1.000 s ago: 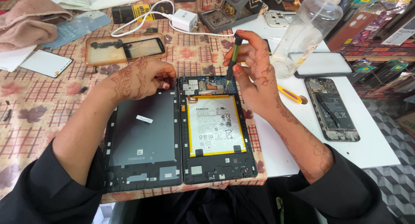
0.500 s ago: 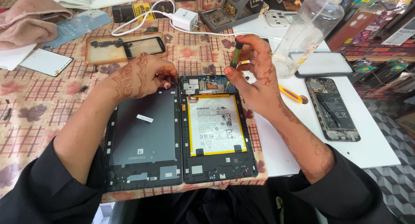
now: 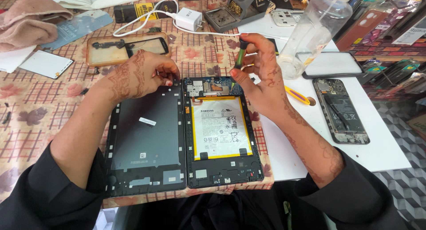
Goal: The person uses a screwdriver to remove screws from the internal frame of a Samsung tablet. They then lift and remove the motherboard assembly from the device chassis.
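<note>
An opened tablet body (image 3: 222, 172) with a white, yellow-edged battery (image 3: 220, 127) lies in front of me. Its dark back cover (image 3: 146, 141) lies flat just to the left. My left hand (image 3: 140, 74) rests with pinched fingertips on the top right corner of the back cover, beside the tablet's top edge. My right hand (image 3: 262, 74) holds a small green-handled screwdriver (image 3: 240, 55) upright over the tablet's top right corner, near the circuit board (image 3: 208, 86).
A second opened phone (image 3: 339, 110) lies on the white board at right, by a yellow tool (image 3: 297, 96) and a clear plastic bottle (image 3: 317, 30). A charger with white cable (image 3: 188, 19), a display frame (image 3: 128, 48), a pink cloth (image 3: 26, 21) and a soldering stand (image 3: 235, 10) sit behind.
My right hand has shifted slightly with the screwdriver at the tablet's top right corner. My left hand's fingers stay pinched at the back cover's top corner, barely moved.
</note>
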Motion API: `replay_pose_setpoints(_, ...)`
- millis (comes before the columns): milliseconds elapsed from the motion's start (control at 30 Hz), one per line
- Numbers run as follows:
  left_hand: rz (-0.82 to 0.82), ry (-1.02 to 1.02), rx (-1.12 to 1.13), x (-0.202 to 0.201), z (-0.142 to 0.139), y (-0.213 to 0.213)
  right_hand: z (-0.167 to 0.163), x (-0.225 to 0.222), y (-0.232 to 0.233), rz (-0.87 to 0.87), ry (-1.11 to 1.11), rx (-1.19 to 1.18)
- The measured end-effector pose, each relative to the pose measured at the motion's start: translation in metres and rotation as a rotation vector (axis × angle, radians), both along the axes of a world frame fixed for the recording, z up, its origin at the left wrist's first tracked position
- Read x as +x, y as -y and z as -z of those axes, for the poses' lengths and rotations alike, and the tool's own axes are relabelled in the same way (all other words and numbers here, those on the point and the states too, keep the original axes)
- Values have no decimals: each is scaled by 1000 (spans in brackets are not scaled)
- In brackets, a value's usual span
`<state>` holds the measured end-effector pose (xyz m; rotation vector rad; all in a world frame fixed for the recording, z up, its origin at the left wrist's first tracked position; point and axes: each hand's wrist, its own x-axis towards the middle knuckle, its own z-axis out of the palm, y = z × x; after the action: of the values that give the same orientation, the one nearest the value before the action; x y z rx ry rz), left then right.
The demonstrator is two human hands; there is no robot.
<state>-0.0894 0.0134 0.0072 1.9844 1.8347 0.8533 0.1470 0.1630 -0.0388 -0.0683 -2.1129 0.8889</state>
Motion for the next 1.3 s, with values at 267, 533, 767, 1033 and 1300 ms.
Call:
replay_pose_setpoints(267, -1, -40, 29, 0, -2, 1, 2, 3, -3, -43, 39, -29)
replay_pose_setpoints(533, -11, -66, 49, 0, -2, 1, 2, 6, -5, -156, -9, -178)
replay_pose_setpoints(767, -35, -44, 27, 1, -3, 2, -4, 2, 1, 15, -1, 59)
replay_pose_setpoints(1033, -25, -61, 43, 0, -2, 2, -14, 7, 8, 28, 111, -292)
replay_pose_setpoints(1300, -31, -84, 48, -1, -3, 2, 1, 4, -6, -61, -35, -76)
